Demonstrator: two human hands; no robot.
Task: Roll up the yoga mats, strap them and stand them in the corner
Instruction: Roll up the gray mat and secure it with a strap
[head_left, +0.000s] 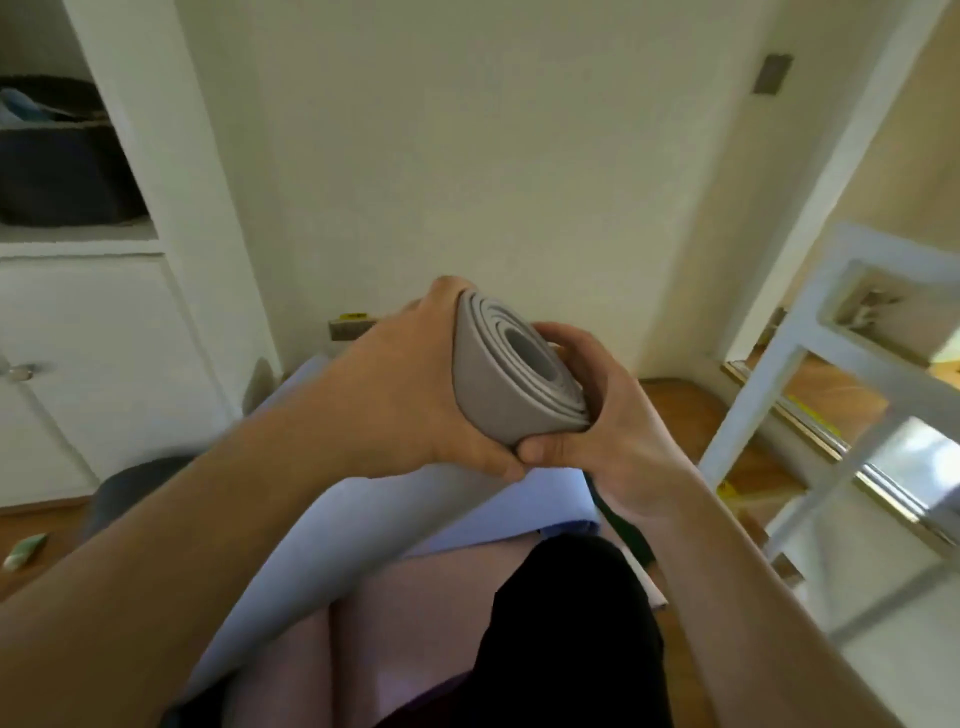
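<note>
Beside hands (498, 400), white chair (810, 395), cabinet (104, 364).

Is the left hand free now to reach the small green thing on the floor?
Probably not: the left hand and right hand both grip the rolled mat; the green thing lies apart.

— What's ahead of us?
— A plain cream wall (467, 156), with a white built-in cupboard (104, 374) to its left.
— And the right?
— A white-framed chair (779, 395) on the brown wooden floor (691, 405), in daylight.
</note>
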